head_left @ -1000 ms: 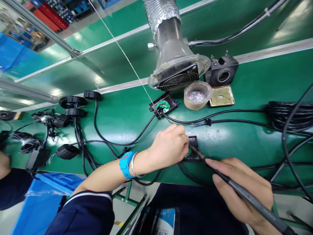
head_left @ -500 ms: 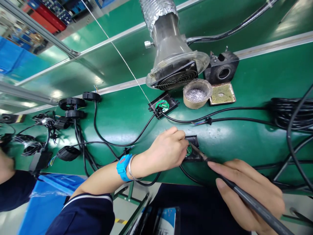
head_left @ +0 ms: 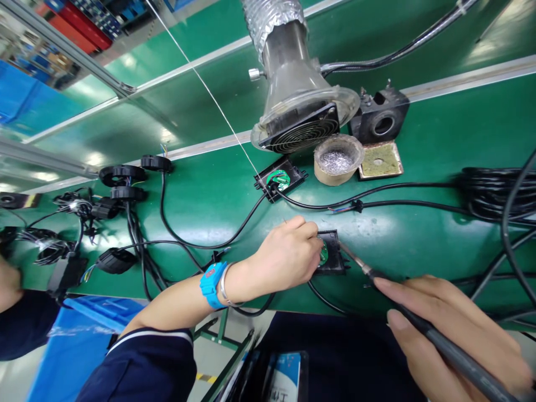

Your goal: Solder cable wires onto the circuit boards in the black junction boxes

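My left hand (head_left: 293, 251), with a blue wrist strap (head_left: 213, 285) and a metal bangle, is closed in a pinch at the left side of a small black case (head_left: 334, 254). What its fingers hold is hidden. Inside that case a green circuit board (head_left: 324, 254) shows in part beside my fingertips. My right hand (head_left: 456, 329) is closed around the dark handle of a soldering iron (head_left: 431, 332). The iron's tip points at the right part of the case, apart from the board. A second black case (head_left: 280, 178) with a green board and cables lies farther back.
A fume extractor (head_left: 288, 84) overhangs the bench's back. Below it are a solder-scrap cup (head_left: 335, 167), a sponge tray (head_left: 381, 160) and a black block (head_left: 381, 114). Coiled cable (head_left: 498, 192) lies right, round black housings (head_left: 121, 177) left. Another person's hand (head_left: 8, 285) is far left.
My right hand has drawn the soldering iron back to the right, away from the circuit board. My left hand has stayed almost still at the case.
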A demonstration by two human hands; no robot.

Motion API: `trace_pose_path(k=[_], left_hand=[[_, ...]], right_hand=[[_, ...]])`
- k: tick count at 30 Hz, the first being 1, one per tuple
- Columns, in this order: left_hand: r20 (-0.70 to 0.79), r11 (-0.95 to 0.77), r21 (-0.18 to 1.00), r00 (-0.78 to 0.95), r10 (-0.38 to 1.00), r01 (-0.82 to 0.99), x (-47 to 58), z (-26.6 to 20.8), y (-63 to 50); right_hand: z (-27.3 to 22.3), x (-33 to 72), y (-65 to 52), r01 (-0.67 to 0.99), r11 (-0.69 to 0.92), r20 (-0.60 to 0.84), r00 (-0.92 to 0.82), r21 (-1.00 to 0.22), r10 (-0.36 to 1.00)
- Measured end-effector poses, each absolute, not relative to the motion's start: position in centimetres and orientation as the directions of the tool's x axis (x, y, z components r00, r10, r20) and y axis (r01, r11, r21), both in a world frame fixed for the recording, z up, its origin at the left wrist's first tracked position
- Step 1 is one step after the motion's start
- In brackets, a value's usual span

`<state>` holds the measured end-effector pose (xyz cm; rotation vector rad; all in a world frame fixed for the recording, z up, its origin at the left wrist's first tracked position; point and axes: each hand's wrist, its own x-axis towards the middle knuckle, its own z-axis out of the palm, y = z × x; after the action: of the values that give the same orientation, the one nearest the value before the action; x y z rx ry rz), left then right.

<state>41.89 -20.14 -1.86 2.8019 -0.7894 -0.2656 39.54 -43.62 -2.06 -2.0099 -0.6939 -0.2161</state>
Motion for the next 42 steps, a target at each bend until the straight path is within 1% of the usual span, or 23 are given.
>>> trace_pose_path(k=[2, 4, 8, 10, 13, 18, 23, 28, 42], left_hand=[[-0.113, -0.832, 0.26, 0.84, -0.531, -0.491, 41.9, -1.8, -20.2], [-0.123, -0.836, 0.256, 0.841, -0.526, -0.485, 41.9, -1.7, -20.3], [-0.133, -0.844, 0.258, 0.848, -0.513, -0.47, 42.0, -1.6, -20.3], [-0.118, -0.843, 0.272, 0.853, -0.508, -0.465, 42.0, -1.6, -20.3], [-0.08, -0.838, 0.293, 0.861, -0.502, -0.461, 42.0, -1.7, -20.1], [-0.049, -0.822, 0.335, 0.863, -0.503, -0.46, 41.9, -1.8, -20.1], [-0.059, -0.818, 0.317, 0.85, -0.523, -0.481, 41.9, -1.8, -20.2], [-0.063, -0.818, 0.31, 0.849, -0.525, -0.484, 41.9, -1.7, -20.2], [-0.085, -0.83, 0.262, 0.845, -0.528, -0.492, 41.9, -1.7, -20.5]], right_hand=[[-1.8, 39.5, -44.3, 0.54, -0.44, 0.396, 0.836, -0.717, 0.381], [-1.6, 39.5, -44.7, 0.517, -0.482, 0.39, 0.854, -0.707, 0.344], [-0.7, 39.6, -44.4, 0.486, -0.478, 0.404, 0.874, -0.732, 0.269], [-0.3, 39.6, -43.9, 0.499, -0.454, 0.407, 0.866, -0.739, 0.289], [-0.4, 39.3, -43.4, 0.539, -0.402, 0.411, 0.836, -0.74, 0.365], [-2.6, 38.3, -43.0, 0.535, -0.317, 0.416, 0.829, -0.783, 0.374], [-3.8, 38.1, -42.6, 0.519, -0.322, 0.394, 0.837, -0.792, 0.38], [-4.0, 38.2, -42.5, 0.528, -0.313, 0.413, 0.834, -0.79, 0.365], [-4.4, 38.2, -42.5, 0.512, -0.297, 0.396, 0.839, -0.806, 0.372]])
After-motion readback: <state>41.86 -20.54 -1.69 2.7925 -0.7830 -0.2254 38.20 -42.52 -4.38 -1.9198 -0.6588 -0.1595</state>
